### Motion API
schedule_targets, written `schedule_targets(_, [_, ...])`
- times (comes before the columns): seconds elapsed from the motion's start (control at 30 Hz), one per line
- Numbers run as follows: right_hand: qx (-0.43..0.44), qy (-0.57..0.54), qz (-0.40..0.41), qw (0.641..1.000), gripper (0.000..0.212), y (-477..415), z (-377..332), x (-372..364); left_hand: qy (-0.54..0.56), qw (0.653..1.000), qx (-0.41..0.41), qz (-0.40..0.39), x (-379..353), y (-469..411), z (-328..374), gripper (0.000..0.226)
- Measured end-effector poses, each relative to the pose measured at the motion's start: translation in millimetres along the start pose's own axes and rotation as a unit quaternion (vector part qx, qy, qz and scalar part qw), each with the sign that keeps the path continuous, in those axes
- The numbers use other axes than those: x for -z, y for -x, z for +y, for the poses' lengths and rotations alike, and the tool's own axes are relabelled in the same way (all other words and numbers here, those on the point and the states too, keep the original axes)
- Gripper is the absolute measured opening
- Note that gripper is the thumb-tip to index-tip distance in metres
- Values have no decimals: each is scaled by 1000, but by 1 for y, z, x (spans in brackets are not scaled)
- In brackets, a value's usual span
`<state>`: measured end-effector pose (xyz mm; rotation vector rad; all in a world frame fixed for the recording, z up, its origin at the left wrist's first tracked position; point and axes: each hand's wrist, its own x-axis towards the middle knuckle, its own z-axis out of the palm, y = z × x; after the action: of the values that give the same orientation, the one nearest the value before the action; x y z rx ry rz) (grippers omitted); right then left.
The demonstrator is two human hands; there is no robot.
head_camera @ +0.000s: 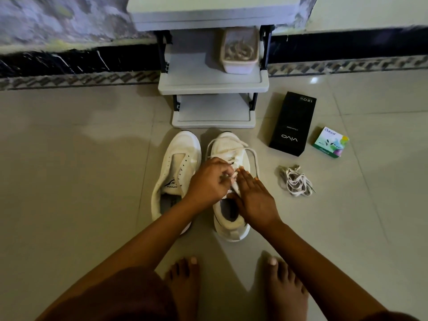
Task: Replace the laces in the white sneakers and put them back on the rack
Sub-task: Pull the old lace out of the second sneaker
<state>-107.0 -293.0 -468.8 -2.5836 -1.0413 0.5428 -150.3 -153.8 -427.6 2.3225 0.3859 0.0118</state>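
Bare feet (183,286) at 6 o'clock. Lace (254,156) is pinched by left hand (209,179) over right sneaker (229,225) at centre, which is steadied by flat, straight-fingered right hand (252,200). An eyelet may be skipped, or the lace end yanked through by overpulling.

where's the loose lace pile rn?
Head view, right side: the tangled pile of flat white laces lies on the beige tiled floor, right of the partly laced white sneaker and nearer the person than the black cardboard box.
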Motion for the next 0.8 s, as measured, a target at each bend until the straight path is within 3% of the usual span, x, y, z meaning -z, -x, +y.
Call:
schedule_targets(0.1, [4,0,3,1000,92,0,1,-1,-107,993,-23,-37,2,2,-7,30])
schedule_targets(0.17, [3,3,6,1000,86,0,1,0,-157,987,-43,-7,1,5,-9,28])
schedule_targets(0.27, [1,8,-6,1000,78,1,0,1,-160,985,-48,40,-2,8,-7,22])
schedule_targets(0.5, [-3,-18,13,1000,79,2,0,0,8,999,-35,1,11,0,23,13])
schedule_targets(0.67, [-5,-47,32,998,69,3,-1,0,-115,991,-10,-66,12,2,4,37])
schedule_targets(0.8, [-3,-37,26,999,70,3,-2,2,-159,986,-15,-36,6,4,0,28])
